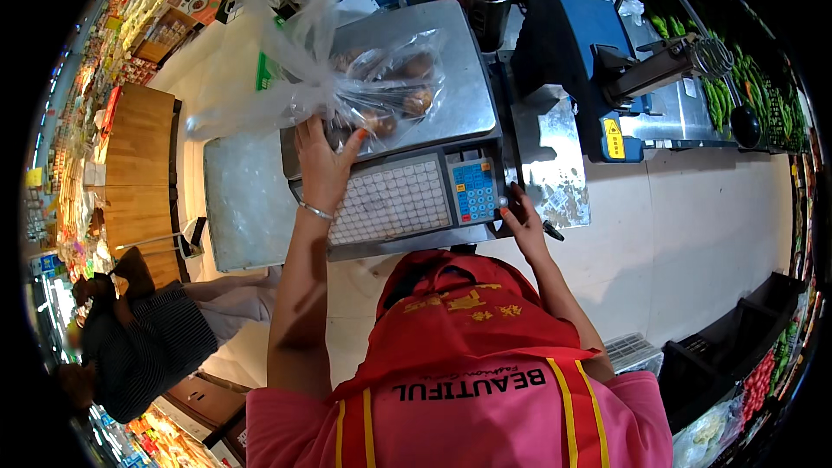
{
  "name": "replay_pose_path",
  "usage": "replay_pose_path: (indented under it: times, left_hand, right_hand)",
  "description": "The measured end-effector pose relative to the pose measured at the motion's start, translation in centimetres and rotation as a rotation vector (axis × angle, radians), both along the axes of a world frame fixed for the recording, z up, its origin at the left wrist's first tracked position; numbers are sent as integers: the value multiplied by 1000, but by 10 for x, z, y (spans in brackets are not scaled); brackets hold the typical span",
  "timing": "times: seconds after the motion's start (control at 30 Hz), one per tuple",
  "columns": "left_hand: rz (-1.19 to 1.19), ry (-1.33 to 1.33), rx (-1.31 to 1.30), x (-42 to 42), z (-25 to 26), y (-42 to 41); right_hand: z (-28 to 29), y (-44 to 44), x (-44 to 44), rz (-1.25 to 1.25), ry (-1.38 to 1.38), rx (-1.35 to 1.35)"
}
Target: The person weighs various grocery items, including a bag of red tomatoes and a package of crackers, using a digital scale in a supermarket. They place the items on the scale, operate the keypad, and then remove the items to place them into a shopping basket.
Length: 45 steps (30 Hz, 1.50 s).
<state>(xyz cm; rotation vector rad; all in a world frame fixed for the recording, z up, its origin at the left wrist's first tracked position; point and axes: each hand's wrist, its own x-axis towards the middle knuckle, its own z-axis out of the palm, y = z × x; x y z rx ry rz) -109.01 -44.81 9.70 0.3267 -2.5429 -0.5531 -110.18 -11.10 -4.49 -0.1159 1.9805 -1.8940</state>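
A clear plastic bag [396, 88] with several round brown items, perhaps potatoes, rests on the metal platter [448, 32] of a weighing scale. My left hand [328, 153] lies at the bag's near left side, thumb against the plastic and fingers partly beneath its loose top; whether it grips the bag is unclear. At the right end of the scale's keypad [476, 192], my right hand [523, 214] touches the housing's edge with its fingers apart. A broad panel of white keys [390, 201] spans the scale's front between my hands.
A blue bag-sealing machine [578, 19] with a metal arm stands at the right, and a steel flask [491, 3] beyond the scale. Green peppers [747, 91] lie at the far right. A person in dark striped clothing [149, 344] is at the lower left, near a wooden counter [140, 175].
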Motion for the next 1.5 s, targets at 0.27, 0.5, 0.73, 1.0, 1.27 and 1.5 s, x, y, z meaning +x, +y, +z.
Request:
replay_pose_path:
  times: [0.27,0.5,0.73,1.0,1.27,1.5]
  left_hand:
    - [49,-58,-169,-23,4,-21]
    - [115,307,222,44,4,27]
    - [45,262,415,103,-17,64]
    - [19,241,461,109,-18,61]
    - [11,228,487,115,-20,57]
    - [-17,214,468,114,-18,54]
  right_hand:
    - [-8,-21,4,-17,70,126]
    - [-33,-32,5,-123,230,236]
    - [-15,-25,-1,-120,50,210]
    - [-8,-36,-6,-223,-128,163]
    - [-14,-43,-7,-253,-12,273]
    - [-13,-28,2,-108,53,262]
